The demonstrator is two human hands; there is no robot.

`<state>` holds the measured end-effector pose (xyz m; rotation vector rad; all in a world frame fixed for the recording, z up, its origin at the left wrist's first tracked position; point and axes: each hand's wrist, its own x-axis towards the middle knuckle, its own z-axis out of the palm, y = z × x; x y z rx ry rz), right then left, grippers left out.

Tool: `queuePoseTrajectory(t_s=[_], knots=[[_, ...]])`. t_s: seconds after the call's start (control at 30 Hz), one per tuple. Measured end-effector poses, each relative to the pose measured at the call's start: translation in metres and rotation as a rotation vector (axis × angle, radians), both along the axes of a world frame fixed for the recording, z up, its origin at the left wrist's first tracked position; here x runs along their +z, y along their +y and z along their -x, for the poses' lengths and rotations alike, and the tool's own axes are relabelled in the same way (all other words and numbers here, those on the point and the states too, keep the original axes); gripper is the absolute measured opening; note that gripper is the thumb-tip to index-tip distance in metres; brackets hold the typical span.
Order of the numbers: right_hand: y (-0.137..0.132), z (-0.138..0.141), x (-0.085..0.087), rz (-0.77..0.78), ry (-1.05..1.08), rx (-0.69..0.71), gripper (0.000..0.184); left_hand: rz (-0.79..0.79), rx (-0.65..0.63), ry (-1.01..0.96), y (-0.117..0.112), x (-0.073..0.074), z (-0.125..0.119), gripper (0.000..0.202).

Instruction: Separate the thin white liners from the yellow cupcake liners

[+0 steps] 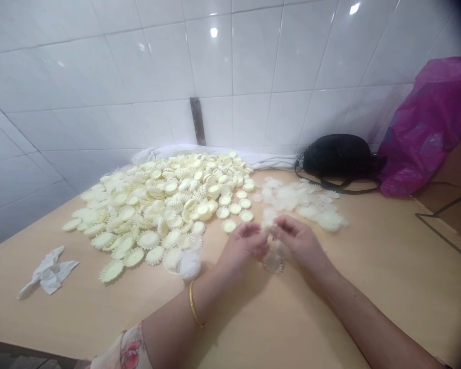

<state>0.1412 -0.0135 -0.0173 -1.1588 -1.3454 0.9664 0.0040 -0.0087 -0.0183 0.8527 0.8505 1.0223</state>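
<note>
My left hand (244,248) and my right hand (301,243) meet over the table, fingertips pinched together on a small pale petal-like piece (268,228). Fingers cover most of it, and it is slightly blurred. Just beneath the hands lie thin, see-through toothed pieces (273,261). Left of them spreads a large heap of pale yellow discs with toothed rims (165,189), several lying flat at its near right edge. Beyond my right hand is a looser pile of thin whitish pieces (318,202). A clear round tub (184,264) with something white inside stands by my left forearm.
A crumpled white tissue (51,270) lies on the wooden table (111,323) at left. Behind the heap runs white cloth (269,160) along the tiled wall. A black bag (338,156) with a strap and a magenta plastic bag (418,128) are at back right.
</note>
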Motion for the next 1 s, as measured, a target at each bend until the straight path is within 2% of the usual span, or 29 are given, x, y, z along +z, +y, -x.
queuePoseTrajectory(t_s=[0.2,0.33,0.5,0.6,0.77,0.83,0.9,1.0], knots=[[-0.0021,-0.0004,0.0016,0.084,0.016,0.144,0.024,-0.044,0.025,0.036,-0.0006,0.0029,-0.0004,0.021],[-0.0013,-0.0018,0.0018,0.054,-0.034,0.058,0.029,0.059,-0.005,0.049,-0.0010,0.0032,-0.0011,0.019],[0.0022,-0.0038,0.0013,0.012,-0.116,-0.094,0.042,0.024,-0.088,0.079,-0.0012,0.0007,-0.0010,0.020],[0.0013,-0.0019,0.0022,0.017,-0.132,-0.117,0.048,0.016,-0.089,0.080,-0.0012,0.0006,-0.0007,0.020],[-0.0026,0.0033,0.0024,0.096,-0.044,-0.023,0.047,0.014,-0.100,0.013,-0.0018,0.0009,-0.0013,0.032],[-0.0032,0.0035,0.0021,0.107,-0.002,0.038,0.045,-0.013,-0.094,0.004,-0.0019,0.0004,-0.0015,0.029],[-0.0036,0.0024,0.0029,0.113,0.025,0.123,0.039,-0.056,-0.039,0.018,-0.0012,0.0001,-0.0014,0.020],[-0.0052,0.0000,0.0071,0.125,0.028,0.221,0.032,-0.104,0.056,0.080,0.0017,-0.0006,-0.0005,0.019]])
